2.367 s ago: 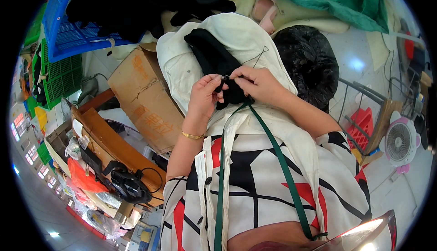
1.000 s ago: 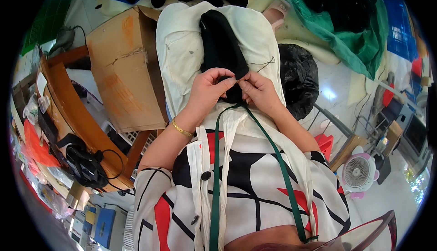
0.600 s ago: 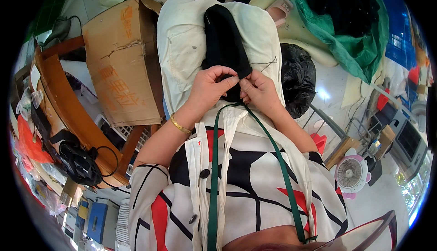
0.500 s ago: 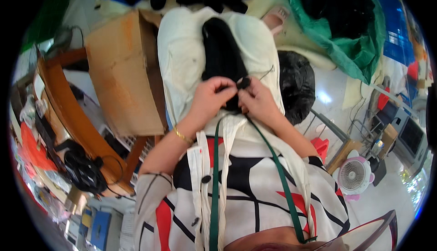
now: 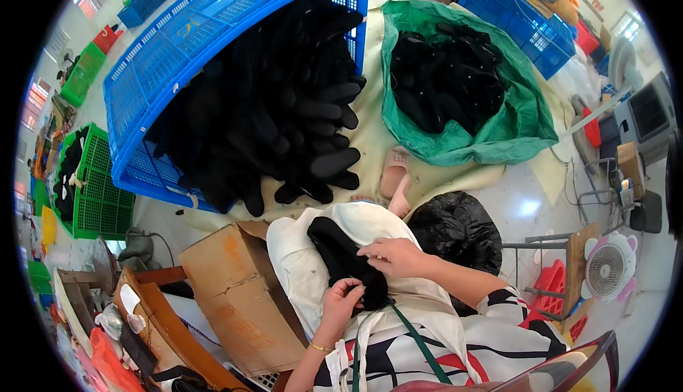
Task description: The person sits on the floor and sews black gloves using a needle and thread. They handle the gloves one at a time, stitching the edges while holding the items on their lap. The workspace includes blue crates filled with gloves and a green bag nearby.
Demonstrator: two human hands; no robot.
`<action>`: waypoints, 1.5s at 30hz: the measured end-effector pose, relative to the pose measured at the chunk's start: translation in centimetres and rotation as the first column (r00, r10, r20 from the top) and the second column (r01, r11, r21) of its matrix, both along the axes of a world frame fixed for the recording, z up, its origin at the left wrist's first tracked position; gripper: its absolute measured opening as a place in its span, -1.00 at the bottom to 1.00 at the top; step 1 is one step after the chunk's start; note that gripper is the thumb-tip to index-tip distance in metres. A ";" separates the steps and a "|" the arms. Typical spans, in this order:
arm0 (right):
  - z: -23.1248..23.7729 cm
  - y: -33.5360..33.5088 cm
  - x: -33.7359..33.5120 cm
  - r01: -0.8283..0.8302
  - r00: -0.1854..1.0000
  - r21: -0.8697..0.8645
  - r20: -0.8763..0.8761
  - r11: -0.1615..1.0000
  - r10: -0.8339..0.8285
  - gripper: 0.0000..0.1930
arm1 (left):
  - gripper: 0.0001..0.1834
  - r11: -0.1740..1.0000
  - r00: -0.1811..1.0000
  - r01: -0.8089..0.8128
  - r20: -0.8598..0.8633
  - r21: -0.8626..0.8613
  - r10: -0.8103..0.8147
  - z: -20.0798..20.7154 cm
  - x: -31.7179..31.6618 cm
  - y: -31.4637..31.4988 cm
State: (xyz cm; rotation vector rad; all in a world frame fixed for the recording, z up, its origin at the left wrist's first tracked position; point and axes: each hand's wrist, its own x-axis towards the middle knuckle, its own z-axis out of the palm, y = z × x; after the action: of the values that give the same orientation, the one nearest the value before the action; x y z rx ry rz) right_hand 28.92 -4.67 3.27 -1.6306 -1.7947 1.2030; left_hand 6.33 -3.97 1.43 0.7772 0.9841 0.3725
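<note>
Across my lap, on a white apron (image 5: 288, 246), lies a black cloth shoe (image 5: 333, 242), with its long side running away from me. My left hand (image 5: 343, 303) pinches the shoe's near end between thumb and fingers. Over its right edge, my right hand (image 5: 395, 257) has thumb and fingertips drawn together; whatever is between them is too small to make out. The shoe's near part is partly covered by my hands. A green strap (image 5: 420, 346) hangs down my front below it.
Ahead, a tipped blue crate (image 5: 153, 82) spills many black shoes. A green sack (image 5: 523, 132) holds more black pieces at the far right. A cardboard box (image 5: 235, 292) stands left of my lap, a black plastic bag (image 5: 459, 239) right. Beyond them are a pink slipper (image 5: 395, 171) and a fan (image 5: 608, 267).
My view has tilted up, bringing the crate and sack into fuller sight. My hands, earlier together over a small black piece, have moved apart; the right is now farther up the shoe.
</note>
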 end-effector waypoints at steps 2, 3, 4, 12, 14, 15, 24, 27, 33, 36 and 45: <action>0.3 0.6 -0.4 -0.105 0.989 0.092 0.112 0.990 0.095 -0.72 | -0.86 0.999 1.000 0.031 0.000 0.011 -0.031 0.1 0.0 -0.2; -0.1 0.9 -0.7 -0.201 0.967 0.051 0.169 0.978 0.189 -0.76 | -0.86 0.999 0.999 0.041 0.005 0.013 -0.041 0.1 -0.1 -0.1; -0.8 1.2 -1.3 -0.297 0.932 0.007 0.219 0.955 0.288 -0.79 | -0.87 0.999 0.999 0.044 0.007 0.016 -0.045 0.1 -0.4 0.0; -3.2 -1.1 -4.7 0.015 0.911 -0.136 -0.408 0.991 -0.069 -0.89 | -0.87 0.981 0.979 0.182 -0.102 0.070 -0.175 0.8 -3.4 2.8; -2.0 -1.5 -4.9 -0.027 0.887 -0.322 -0.445 0.946 -0.126 -0.88 | -0.86 0.976 0.971 0.209 -0.136 0.066 -0.199 0.7 -4.1 2.3; -2.0 -1.4 -4.7 -0.039 0.878 -0.299 -0.465 0.954 -0.110 -0.88 | -0.85 0.975 0.972 0.208 -0.130 0.079 -0.197 0.1 -4.5 1.9; -2.1 -1.1 -4.2 -0.110 0.966 0.128 -0.220 0.986 0.137 -0.83 | -0.86 0.970 0.978 0.199 -0.095 0.140 -0.187 -0.4 -3.9 1.5; -1.8 -1.0 -4.6 -0.106 0.972 0.184 -0.186 0.977 0.140 -0.85 | -0.88 0.954 0.973 0.217 -0.126 0.208 -0.194 -0.5 -4.1 1.4; 1.7 0.0 -5.8 0.122 0.982 0.616 -0.191 0.778 -0.003 -0.93 | -0.90 0.826 0.909 0.363 -0.360 0.432 -0.211 -1.3 -3.6 1.0; 0.3 0.3 -6.2 0.265 0.875 0.210 -0.461 0.941 -0.144 -0.86 | -0.84 0.810 0.897 0.374 -0.398 0.451 -0.193 0.1 -3.5 0.8; 3.3 0.2 3.5 0.443 0.262 -0.310 -0.853 0.841 -0.452 -0.84 | -0.79 0.536 0.907 0.374 -0.420 0.757 -0.038 0.9 -4.6 -0.9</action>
State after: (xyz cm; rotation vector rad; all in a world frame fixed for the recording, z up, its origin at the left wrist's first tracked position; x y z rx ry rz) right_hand 32.40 -4.48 6.61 -0.9512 -0.5264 1.3758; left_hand 1.78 -4.89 2.31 1.8945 1.0157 0.4993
